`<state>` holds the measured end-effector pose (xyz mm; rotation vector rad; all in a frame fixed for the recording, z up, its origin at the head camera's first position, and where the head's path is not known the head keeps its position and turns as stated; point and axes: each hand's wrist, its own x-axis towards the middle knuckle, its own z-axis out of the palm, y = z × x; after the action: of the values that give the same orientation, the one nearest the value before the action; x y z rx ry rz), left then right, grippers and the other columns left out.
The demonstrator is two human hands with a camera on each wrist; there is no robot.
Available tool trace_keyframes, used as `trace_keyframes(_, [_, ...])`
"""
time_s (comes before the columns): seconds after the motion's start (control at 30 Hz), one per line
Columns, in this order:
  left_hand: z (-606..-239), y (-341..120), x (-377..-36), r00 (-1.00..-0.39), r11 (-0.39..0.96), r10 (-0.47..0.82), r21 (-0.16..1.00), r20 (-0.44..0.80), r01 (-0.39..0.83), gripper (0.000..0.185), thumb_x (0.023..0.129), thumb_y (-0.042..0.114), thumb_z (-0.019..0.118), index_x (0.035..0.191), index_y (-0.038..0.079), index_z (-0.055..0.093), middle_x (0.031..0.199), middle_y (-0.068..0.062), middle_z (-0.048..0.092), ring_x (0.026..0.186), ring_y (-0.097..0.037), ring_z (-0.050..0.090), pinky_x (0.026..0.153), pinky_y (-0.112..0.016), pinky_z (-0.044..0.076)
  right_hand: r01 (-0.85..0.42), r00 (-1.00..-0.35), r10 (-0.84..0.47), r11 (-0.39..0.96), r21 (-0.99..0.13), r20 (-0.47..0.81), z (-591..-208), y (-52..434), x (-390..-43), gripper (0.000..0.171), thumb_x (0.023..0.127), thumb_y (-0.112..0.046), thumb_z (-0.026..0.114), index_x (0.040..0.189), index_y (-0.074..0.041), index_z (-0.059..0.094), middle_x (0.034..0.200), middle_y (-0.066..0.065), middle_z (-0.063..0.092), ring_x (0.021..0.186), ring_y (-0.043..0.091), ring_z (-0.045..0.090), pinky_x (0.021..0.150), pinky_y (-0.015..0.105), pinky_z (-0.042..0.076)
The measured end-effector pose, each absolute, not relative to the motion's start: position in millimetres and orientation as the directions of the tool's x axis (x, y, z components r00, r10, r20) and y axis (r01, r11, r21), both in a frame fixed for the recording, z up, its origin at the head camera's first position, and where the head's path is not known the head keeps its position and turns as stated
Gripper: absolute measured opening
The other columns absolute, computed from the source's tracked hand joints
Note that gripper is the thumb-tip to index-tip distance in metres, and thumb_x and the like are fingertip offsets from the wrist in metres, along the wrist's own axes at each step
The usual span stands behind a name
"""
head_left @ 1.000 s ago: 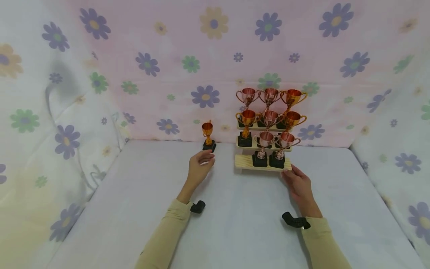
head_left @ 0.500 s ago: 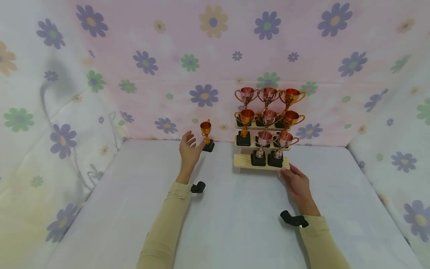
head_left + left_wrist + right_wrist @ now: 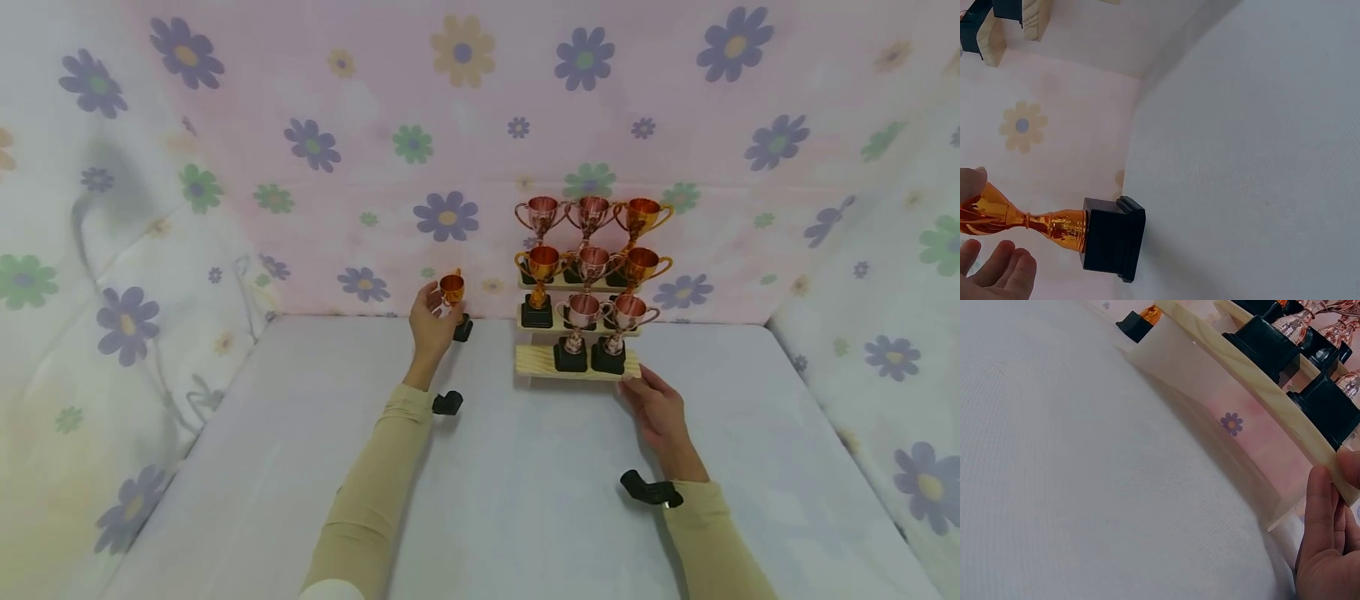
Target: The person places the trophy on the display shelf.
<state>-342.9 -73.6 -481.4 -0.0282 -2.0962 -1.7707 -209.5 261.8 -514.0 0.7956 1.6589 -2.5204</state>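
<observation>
**Left hand at the lone trophy; right hand steadying the rack**

My left-hand fingers (image 3: 429, 293) are curled around the bowl of the gold trophy (image 3: 452, 289). In the left wrist view the thumb tip rests on one side of the cup and the fingertips (image 3: 999, 267) lie close along the other. Contact is made at the thumb; I cannot tell whether the fingertips have closed fully. The trophy stands upright on its black base (image 3: 1113, 239) at the far edge of the tabletop (image 3: 525, 467), close against the flowered backdrop (image 3: 450, 125). Its long axis runs vertically, bowl up, base down.

My left hand (image 3: 430, 321) reaches the trophy from the near left side. The trophy sits directly at the fingers, not apart from them.

My right hand (image 3: 654, 408) lies at the near right corner of the wooden rack (image 3: 536, 364). Its fingers (image 3: 1321, 506) are extended against the edge of the lowest step, pressing rather than gripping. The thumb touches the top edge.

The rack stands right of the lone trophy, well apart from my left hand. It carries eight trophies on three steps. The left position on the lowest step is bare. That gap lies right of the held trophy and slightly nearer. The left hand is the nearer hand to both.
</observation>
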Motion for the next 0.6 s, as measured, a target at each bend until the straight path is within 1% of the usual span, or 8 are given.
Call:
trace_keyframes(0.2, [-480, -66, -345, -0.914, 0.162, -0.239, 0.942, 0.327, 0.295, 0.055, 0.085, 0.003, 0.08, 0.134, -0.009, 0.056, 0.12, -0.029, 0.064, 0.109, -0.039, 0.062, 0.097, -0.049, 0.054, 0.283, -0.877, 0.251, -0.419, -0.863, -0.41, -515, 261, -209, 0.064, 0.104, -0.01, 0.056, 0.161, -0.01, 0.027, 0.164, 0.009, 0.032, 0.129, 0.013, 0.051, 0.106, 0.02, 0.047])
trace_keyframes(0.33, [-479, -65, -343, -0.899, 0.184, -0.263, 0.933, 0.35, 0.31, 0.054, 0.083, 0.006, 0.083, 0.129, -0.009, 0.059, 0.113, -0.028, 0.067, 0.103, -0.038, 0.064, 0.093, -0.05, 0.056, 0.284, -0.874, 0.258, -0.416, -0.864, -0.411, -515, 260, -210, 0.064, 0.104, -0.011, 0.056, 0.161, -0.01, 0.027, 0.164, 0.01, 0.033, 0.13, 0.014, 0.051, 0.107, 0.021, 0.047])
trace_keyframes(0.43, [-479, -66, -341, -0.891, 0.198, -0.273, 0.927, 0.364, 0.318, 0.048, 0.083, 0.007, 0.084, 0.124, -0.008, 0.063, 0.114, -0.027, 0.067, 0.106, -0.039, 0.064, 0.098, -0.055, 0.054, 0.286, -0.871, 0.261, -0.42, -0.861, -0.416, -515, 259, -210, 0.065, 0.104, -0.011, 0.058, 0.161, -0.01, 0.027, 0.164, 0.01, 0.033, 0.129, 0.014, 0.052, 0.106, 0.021, 0.048])
trace_keyframes(0.5, [-479, -66, -338, -0.887, 0.197, -0.271, 0.924, 0.373, 0.328, 0.045, 0.084, 0.006, 0.083, 0.123, -0.008, 0.065, 0.117, -0.027, 0.067, 0.111, -0.039, 0.062, 0.102, -0.058, 0.052, 0.29, -0.868, 0.259, -0.426, -0.857, -0.423, -516, 259, -211, 0.065, 0.103, -0.011, 0.058, 0.161, -0.011, 0.027, 0.164, 0.009, 0.033, 0.13, 0.014, 0.051, 0.105, 0.021, 0.048])
trace_keyframes(0.6, [-478, -65, -331, -0.883, 0.181, -0.264, 0.919, 0.389, 0.351, 0.045, 0.085, 0.005, 0.082, 0.124, -0.008, 0.065, 0.122, -0.025, 0.067, 0.115, -0.038, 0.061, 0.105, -0.055, 0.051, 0.297, -0.866, 0.256, -0.429, -0.853, -0.43, -516, 260, -210, 0.066, 0.103, -0.011, 0.058, 0.162, -0.012, 0.027, 0.166, 0.008, 0.031, 0.134, 0.015, 0.049, 0.105, 0.02, 0.048])
